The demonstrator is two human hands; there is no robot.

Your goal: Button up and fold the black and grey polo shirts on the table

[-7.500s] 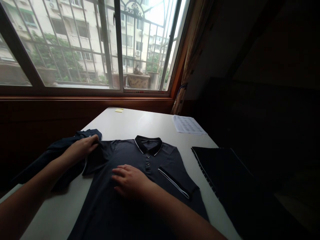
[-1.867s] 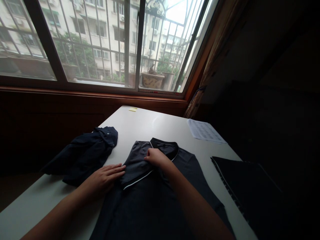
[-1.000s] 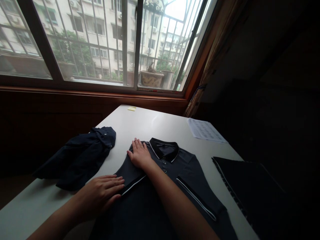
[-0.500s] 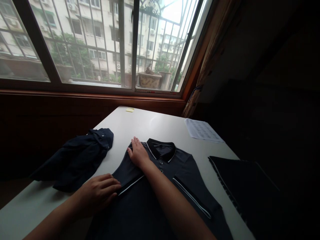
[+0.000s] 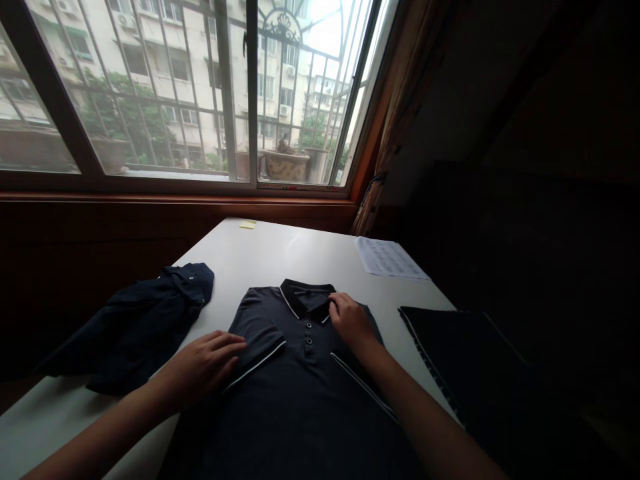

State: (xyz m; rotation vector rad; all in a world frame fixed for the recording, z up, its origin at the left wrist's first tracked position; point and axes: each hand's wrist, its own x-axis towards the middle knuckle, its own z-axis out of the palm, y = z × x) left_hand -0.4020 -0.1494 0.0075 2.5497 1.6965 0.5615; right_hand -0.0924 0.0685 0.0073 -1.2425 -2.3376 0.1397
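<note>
A dark grey polo shirt [image 5: 295, 393] with a black, white-edged collar lies face up on the white table [image 5: 280, 253], both short sleeves folded in over the chest. My left hand [image 5: 205, 363] rests flat on the folded left sleeve, fingers stretched out. My right hand [image 5: 350, 320] sits on the shirt's right shoulder beside the collar, with fingers curled onto the cloth. I cannot tell whether it pinches the fabric.
A crumpled dark navy garment [image 5: 135, 323] lies at the table's left edge. A printed sheet of paper [image 5: 387, 259] lies at the far right, a yellow sticky note [image 5: 247, 225] at the far edge. A black folded cloth with a striped edge [image 5: 470, 367] lies on the right.
My right hand has crossed from the shirt's left shoulder to the right shoulder by the collar. My left hand stays on the folded left sleeve. The view has shifted slightly.
</note>
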